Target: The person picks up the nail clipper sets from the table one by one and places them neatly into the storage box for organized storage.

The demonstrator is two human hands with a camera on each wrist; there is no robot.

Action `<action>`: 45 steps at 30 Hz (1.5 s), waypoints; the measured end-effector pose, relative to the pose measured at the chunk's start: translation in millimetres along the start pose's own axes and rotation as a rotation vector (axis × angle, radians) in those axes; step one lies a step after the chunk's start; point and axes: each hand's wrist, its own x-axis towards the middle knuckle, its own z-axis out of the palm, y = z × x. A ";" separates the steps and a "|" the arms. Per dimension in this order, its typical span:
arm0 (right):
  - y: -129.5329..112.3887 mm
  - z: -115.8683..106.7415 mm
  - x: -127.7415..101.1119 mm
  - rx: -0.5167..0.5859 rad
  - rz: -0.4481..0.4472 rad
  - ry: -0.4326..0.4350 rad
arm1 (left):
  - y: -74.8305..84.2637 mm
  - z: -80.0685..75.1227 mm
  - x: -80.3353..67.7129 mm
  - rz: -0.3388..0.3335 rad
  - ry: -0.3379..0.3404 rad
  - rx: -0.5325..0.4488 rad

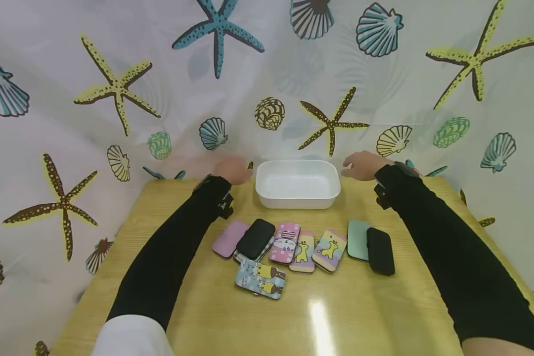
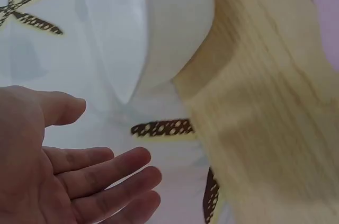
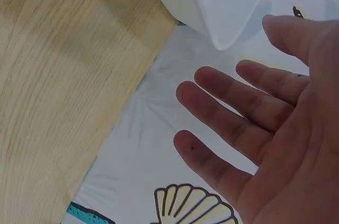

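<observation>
In the head view, the white tub (image 1: 298, 202) sits at the back of the desk (image 1: 213, 321) — between the left hand (image 1: 233, 170) and right hand (image 1: 362, 164). Small flat cases (image 1: 285, 243) lie in front. In the left wrist view, the fingers (image 2: 106, 172) reach out loosely, the thumb apart, near the tub but not touching. In the right wrist view, the fingers (image 3: 229, 119) are spread — the tub's corner is near, with a gap.
</observation>
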 end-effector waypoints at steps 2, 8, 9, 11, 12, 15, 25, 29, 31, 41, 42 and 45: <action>-1.7 15.4 5.9 0.005 0.009 -0.018 | 5.9 17.5 5.5 -0.013 -0.036 0.017; 6.9 59.9 25.8 0.123 0.055 -0.081 | 28.4 52.1 14.3 -0.076 -0.126 0.080; 8.8 65.5 29.0 0.148 0.066 -0.094 | 32.7 54.4 15.2 -0.082 -0.140 0.089; 11.1 73.6 33.8 0.164 0.076 -0.104 | 39.8 58.1 17.6 -0.086 -0.156 0.108; 11.2 76.1 35.3 0.161 0.082 -0.101 | 42.5 59.7 19.0 -0.084 -0.162 0.120; 7.7 79.6 36.4 0.088 0.083 -0.053 | 46.8 64.1 22.6 -0.084 -0.173 0.155; -14.2 71.9 33.5 -0.071 0.081 0.027 | 39.0 65.9 24.0 -0.110 -0.191 0.119; -15.9 68.8 32.2 -0.091 0.099 0.004 | 38.2 62.0 21.7 -0.078 -0.216 0.162; -17.3 67.2 30.7 -0.101 0.096 0.000 | 38.8 59.9 19.8 -0.059 -0.233 0.214; -18.0 74.2 23.1 -0.108 0.083 0.016 | 40.2 62.5 8.3 -0.039 -0.185 0.235; -15.2 76.7 23.0 -0.097 0.079 0.016 | 39.5 65.0 8.2 -0.041 -0.172 0.223; -12.0 80.4 19.1 -0.074 0.043 0.020 | 37.8 68.8 5.3 -0.035 -0.147 0.192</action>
